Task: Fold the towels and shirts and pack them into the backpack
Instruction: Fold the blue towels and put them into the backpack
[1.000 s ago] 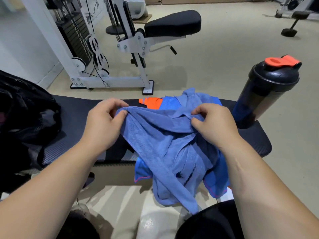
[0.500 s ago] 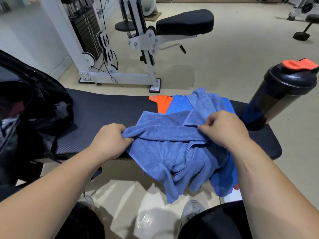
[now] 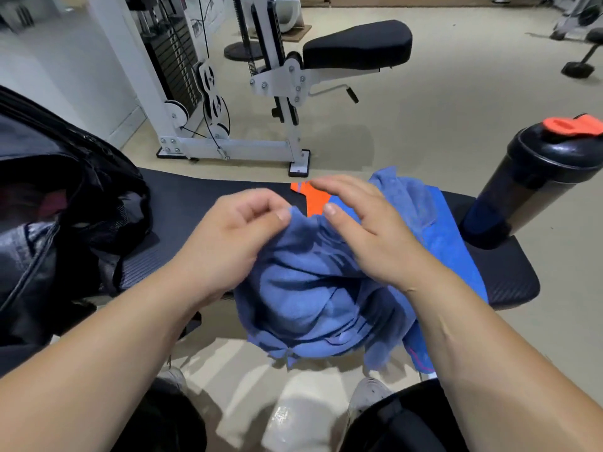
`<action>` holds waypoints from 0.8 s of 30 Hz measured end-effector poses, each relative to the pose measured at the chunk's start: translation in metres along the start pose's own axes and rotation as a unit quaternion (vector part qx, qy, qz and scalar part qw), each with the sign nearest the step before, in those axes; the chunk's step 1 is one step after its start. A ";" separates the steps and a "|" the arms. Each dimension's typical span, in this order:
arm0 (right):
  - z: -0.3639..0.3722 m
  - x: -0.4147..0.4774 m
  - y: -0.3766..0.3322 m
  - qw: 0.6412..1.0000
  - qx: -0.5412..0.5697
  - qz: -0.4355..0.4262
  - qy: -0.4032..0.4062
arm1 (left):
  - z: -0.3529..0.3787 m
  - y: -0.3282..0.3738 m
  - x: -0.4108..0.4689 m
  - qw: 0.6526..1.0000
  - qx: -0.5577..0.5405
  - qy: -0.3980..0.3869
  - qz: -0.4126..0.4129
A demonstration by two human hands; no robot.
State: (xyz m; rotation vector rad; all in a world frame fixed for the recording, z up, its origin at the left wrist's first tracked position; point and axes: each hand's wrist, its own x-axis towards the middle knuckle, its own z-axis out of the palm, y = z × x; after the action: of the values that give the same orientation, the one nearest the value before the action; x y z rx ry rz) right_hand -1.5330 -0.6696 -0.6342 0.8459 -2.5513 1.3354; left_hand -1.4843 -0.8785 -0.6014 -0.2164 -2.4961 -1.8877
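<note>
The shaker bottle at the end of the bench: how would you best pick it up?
Grip the shaker bottle around its dark body, below the wider lid, coming from its near side. It stands upright on the bench, and the body narrows downward, so a hand wraps it easily; the orange cap looks too small to hold.

No legible text, labels, brands or numbers. The papers (image 3: pixel 205 14) posted behind the weight stack (image 3: pixel 176 57) carry print, too small and blurred to read. The shaker bottle (image 3: pixel 535 177), the backpack (image 3: pixel 65 203) and the towel (image 3: pixel 310 288) show no markings.
</note>
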 end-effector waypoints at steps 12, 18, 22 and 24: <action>-0.031 0.005 -0.076 0.964 0.203 0.017 -0.170 | -0.047 0.065 -0.015 0.971 0.191 -0.062 0.132; -0.032 0.001 -0.096 0.976 0.169 0.020 -0.136 | -0.053 0.081 -0.023 0.948 0.253 -0.065 0.183; -0.028 -0.003 -0.094 0.986 0.150 0.034 -0.063 | -0.057 0.080 -0.025 0.939 0.288 -0.047 0.184; -0.030 -0.005 -0.091 0.985 0.160 0.042 -0.056 | -0.059 0.076 -0.024 0.937 0.298 -0.034 0.179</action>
State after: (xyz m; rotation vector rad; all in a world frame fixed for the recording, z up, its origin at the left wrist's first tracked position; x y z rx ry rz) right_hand -1.4838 -0.6846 -0.5534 0.8947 -2.5169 1.8064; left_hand -1.4572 -0.9174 -0.5149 -0.6697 -2.6920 -0.9568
